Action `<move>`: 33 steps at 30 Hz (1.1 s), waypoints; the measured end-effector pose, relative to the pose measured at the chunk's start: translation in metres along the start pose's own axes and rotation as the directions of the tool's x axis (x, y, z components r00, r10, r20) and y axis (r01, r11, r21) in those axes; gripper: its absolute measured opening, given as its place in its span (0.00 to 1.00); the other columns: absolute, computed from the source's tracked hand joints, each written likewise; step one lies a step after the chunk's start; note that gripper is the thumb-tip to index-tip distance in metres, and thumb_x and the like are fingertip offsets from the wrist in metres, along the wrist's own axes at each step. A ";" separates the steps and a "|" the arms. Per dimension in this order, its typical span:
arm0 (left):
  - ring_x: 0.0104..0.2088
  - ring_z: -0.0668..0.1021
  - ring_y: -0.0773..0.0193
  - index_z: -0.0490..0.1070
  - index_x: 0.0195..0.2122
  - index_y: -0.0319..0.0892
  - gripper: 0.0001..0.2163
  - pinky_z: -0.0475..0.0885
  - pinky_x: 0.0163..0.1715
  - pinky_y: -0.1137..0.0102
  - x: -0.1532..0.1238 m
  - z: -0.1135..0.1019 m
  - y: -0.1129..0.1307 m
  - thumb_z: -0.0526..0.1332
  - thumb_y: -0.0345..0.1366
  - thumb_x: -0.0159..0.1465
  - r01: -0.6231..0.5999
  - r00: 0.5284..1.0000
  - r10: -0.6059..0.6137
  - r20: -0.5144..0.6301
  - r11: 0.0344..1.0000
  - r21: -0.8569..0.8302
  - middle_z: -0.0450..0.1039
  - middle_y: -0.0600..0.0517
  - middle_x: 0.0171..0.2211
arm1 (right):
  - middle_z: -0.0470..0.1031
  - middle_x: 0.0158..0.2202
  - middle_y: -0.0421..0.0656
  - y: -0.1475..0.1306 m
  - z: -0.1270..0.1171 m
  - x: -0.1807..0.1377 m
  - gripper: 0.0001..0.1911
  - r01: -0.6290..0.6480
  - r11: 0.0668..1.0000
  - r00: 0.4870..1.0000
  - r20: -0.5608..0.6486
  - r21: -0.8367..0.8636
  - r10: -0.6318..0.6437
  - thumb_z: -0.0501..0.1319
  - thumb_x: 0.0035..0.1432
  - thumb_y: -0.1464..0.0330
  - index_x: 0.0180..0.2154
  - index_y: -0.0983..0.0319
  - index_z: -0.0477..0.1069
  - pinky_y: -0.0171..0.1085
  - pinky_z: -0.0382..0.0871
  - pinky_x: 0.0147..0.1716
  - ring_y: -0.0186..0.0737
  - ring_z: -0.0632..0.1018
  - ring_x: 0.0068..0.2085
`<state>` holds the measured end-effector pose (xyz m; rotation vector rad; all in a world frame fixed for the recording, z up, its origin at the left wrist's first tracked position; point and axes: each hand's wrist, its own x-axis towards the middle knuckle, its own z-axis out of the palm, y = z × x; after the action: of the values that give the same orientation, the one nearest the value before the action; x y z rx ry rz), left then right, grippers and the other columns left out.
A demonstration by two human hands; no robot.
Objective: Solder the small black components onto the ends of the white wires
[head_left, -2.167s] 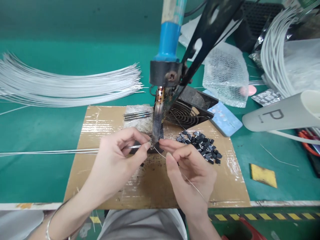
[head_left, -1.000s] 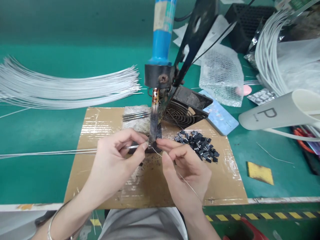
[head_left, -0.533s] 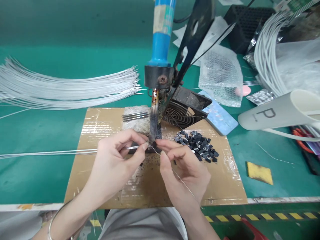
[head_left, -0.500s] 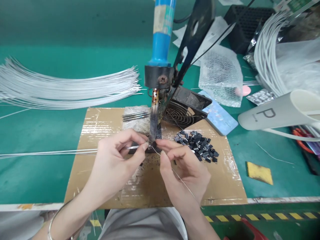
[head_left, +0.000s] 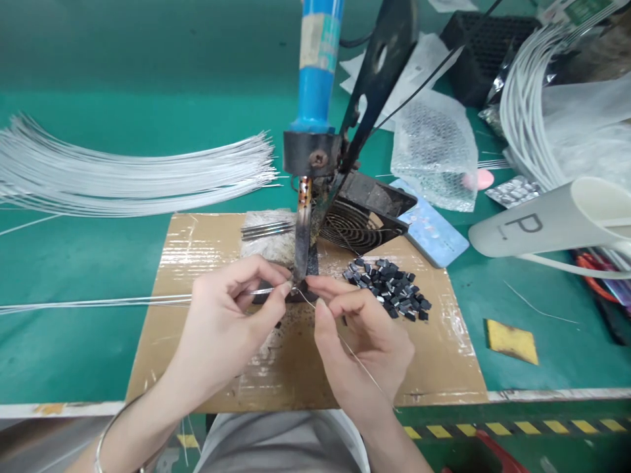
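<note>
My left hand [head_left: 231, 322] is closed, thumb and forefinger pinching the ends of a few thin white wires [head_left: 123, 302] that run off to the left. A thin strand of solder wire [head_left: 362, 364] is pinched in my right hand [head_left: 367, 341] and trails down across the palm. Both sets of fingertips meet just under the tip of a blue-handled soldering iron [head_left: 318, 92], which a black bracket [head_left: 379, 66] holds pointing down. The small joint between the fingertips is mostly hidden.
Under my hands lies a cardboard sheet [head_left: 438, 368]. Right of the iron are a pile of small black parts [head_left: 389, 289], a black fan [head_left: 355, 223] and a blue phone-like slab [head_left: 434, 226]. A white wire bundle [head_left: 148, 174], cup [head_left: 532, 226] and yellow sponge [head_left: 513, 341] lie around.
Both hands keep their grips and places at the iron's tip. The whole view has shifted very slightly; nothing was taken or let go.
</note>
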<state>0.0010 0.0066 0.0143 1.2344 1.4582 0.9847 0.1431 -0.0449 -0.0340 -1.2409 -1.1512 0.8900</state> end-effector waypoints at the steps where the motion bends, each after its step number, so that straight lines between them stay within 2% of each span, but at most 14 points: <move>1: 0.29 0.82 0.72 0.79 0.25 0.44 0.05 0.73 0.31 0.83 0.000 0.000 0.000 0.68 0.27 0.55 -0.002 1.000 0.002 0.000 1.000 -0.004 0.82 0.58 0.27 | 0.88 0.49 0.41 0.001 0.000 0.000 0.12 0.004 1.000 1.000 -0.004 -0.006 -0.004 0.67 0.66 0.79 0.35 0.56 0.72 0.34 0.80 0.55 0.38 0.87 0.53; 20: 0.30 0.82 0.72 0.79 0.25 0.44 0.06 0.74 0.31 0.83 -0.002 -0.002 0.005 0.67 0.26 0.55 0.004 1.000 -0.003 0.004 1.000 -0.021 0.82 0.58 0.26 | 0.88 0.49 0.40 0.000 0.002 -0.001 0.11 0.070 0.997 0.997 -0.030 -0.035 -0.071 0.67 0.66 0.79 0.36 0.57 0.74 0.32 0.80 0.55 0.36 0.87 0.52; 27: 0.30 0.83 0.71 0.78 0.24 0.44 0.06 0.74 0.30 0.82 0.001 0.000 0.002 0.67 0.26 0.55 -0.007 1.000 0.007 0.009 1.000 -0.012 0.81 0.58 0.26 | 0.88 0.49 0.41 0.002 0.000 -0.002 0.11 0.048 0.998 0.998 -0.025 -0.048 -0.049 0.67 0.66 0.79 0.35 0.57 0.73 0.33 0.81 0.52 0.38 0.88 0.52; 33: 0.29 0.82 0.72 0.78 0.25 0.44 0.06 0.73 0.30 0.82 0.000 -0.001 -0.001 0.67 0.27 0.57 -0.043 0.999 0.043 0.025 0.999 0.023 0.83 0.59 0.27 | 0.88 0.49 0.40 0.004 0.001 -0.002 0.11 0.041 0.999 0.999 -0.024 -0.029 -0.042 0.67 0.65 0.79 0.35 0.57 0.73 0.33 0.80 0.54 0.37 0.87 0.52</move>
<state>-0.0005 0.0065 0.0135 1.2956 1.4328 0.9802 0.1425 -0.0460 -0.0381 -1.2435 -1.1692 0.8281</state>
